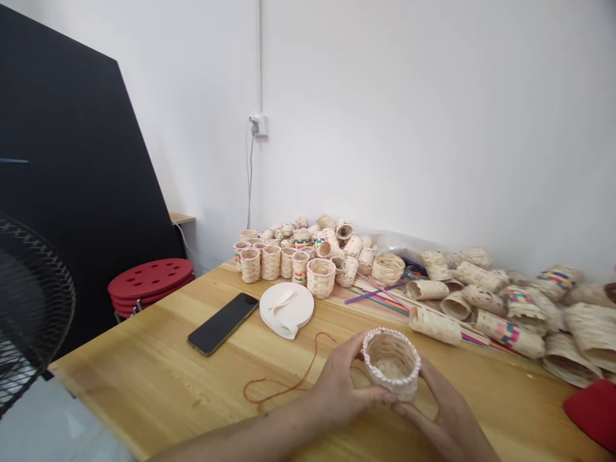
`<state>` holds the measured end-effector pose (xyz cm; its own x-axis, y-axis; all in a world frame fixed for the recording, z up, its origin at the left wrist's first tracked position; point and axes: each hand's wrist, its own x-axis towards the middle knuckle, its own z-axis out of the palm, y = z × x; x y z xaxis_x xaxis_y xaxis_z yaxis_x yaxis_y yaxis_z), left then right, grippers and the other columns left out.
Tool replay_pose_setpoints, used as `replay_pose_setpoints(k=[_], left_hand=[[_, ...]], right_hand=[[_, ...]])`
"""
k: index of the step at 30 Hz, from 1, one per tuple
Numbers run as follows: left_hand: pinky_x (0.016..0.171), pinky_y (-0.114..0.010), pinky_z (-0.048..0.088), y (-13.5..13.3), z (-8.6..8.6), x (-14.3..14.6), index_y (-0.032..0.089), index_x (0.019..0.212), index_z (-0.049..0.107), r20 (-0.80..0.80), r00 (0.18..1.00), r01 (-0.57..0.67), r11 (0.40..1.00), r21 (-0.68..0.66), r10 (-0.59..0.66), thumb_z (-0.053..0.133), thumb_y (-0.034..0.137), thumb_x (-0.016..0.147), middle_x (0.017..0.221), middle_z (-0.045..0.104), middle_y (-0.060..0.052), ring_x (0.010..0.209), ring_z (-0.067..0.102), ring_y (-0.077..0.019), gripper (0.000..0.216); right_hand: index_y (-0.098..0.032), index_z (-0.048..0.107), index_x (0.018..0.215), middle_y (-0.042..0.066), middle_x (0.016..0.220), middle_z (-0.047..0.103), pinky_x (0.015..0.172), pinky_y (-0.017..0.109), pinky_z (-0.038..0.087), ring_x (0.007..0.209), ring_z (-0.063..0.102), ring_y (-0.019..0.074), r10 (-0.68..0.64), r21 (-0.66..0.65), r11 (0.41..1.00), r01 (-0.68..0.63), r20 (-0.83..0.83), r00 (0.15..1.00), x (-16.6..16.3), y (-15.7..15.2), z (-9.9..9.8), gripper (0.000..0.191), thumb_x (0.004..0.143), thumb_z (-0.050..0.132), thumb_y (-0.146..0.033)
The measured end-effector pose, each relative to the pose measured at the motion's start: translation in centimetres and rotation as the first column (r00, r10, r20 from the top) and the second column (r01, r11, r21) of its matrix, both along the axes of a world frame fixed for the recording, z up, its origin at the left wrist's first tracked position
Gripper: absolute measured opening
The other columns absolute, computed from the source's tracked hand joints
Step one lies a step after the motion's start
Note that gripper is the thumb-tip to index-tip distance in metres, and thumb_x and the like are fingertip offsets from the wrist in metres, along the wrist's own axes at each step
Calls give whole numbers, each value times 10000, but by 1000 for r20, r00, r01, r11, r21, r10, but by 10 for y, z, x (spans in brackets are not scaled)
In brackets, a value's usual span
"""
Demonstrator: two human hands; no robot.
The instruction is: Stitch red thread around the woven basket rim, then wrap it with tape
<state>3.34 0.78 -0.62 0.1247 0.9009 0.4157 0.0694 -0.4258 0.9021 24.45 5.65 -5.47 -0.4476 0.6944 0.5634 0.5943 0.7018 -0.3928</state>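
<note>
Both hands grip one small round woven basket (391, 363) with a white-stitched rim, held just above the wooden table (158, 378). My left hand (339, 384) curls around its left side. My right hand (445, 418) wraps its lower right side. An orange thread (289, 378) trails on the table to the left of the basket, toward my left hand.
A black phone (222, 323) and a white roll of tape (287, 308) lie further back. Several small woven baskets (298, 251) cluster by the wall; woven tubes (500, 301) and coloured strips (380, 296) spread right. Red stools (150, 282), a fan (29, 308) and a black panel (72, 167) stand left.
</note>
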Motion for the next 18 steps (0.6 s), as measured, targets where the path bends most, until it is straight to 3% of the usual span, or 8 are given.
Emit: replay_pose_setpoints(k=[5,9,12,14,17,18], left_hand=[[930,-353,451,2,1,-2,168,1195,566,-77,987,-137,989,60,142,823,306,582,1155,637,-96,1051,579,-260,678],[983,-367,417,6,7,-11,196,1210,523,-113,936,-297,918,261,335,783,282,654,1218,596,-94,1123,543,-250,620],[1011,-382,398,8,26,-28,211,1247,474,-76,865,-413,790,453,496,730,226,708,1244,570,-93,1166,516,-243,596],[1015,-390,393,8,47,-49,213,1265,458,-47,785,-495,671,551,618,700,222,733,1255,558,-97,1177,506,-244,584],[948,-368,444,16,77,-98,199,1224,489,26,604,-665,487,566,796,699,288,738,1193,578,-91,1106,544,-233,536],[902,-349,472,23,83,-117,193,1225,484,10,547,-710,457,535,837,692,301,743,1172,583,-88,1057,565,-220,536]], right_hand=[[-283,263,1435,127,1311,531,836,404,556,1056,617,280,62,66,996,-62,10,998,5,3,6,637,868,523,-409],[-319,201,1456,96,1318,534,784,382,575,1006,641,248,29,89,996,-26,-30,999,7,1,18,571,928,410,-387],[-330,229,1437,76,1288,562,780,366,577,975,651,224,-10,81,997,13,-31,999,7,1,18,521,945,390,-380],[-327,250,1425,72,1280,569,770,356,580,949,659,210,-30,71,997,32,-22,999,7,3,15,497,949,384,-385],[-302,296,1402,80,1285,565,781,364,575,957,654,209,-35,35,999,36,-12,999,6,5,13,475,946,380,-408],[-289,314,1395,86,1282,567,793,371,570,971,648,215,-32,16,999,32,-9,999,6,6,13,472,944,378,-417]])
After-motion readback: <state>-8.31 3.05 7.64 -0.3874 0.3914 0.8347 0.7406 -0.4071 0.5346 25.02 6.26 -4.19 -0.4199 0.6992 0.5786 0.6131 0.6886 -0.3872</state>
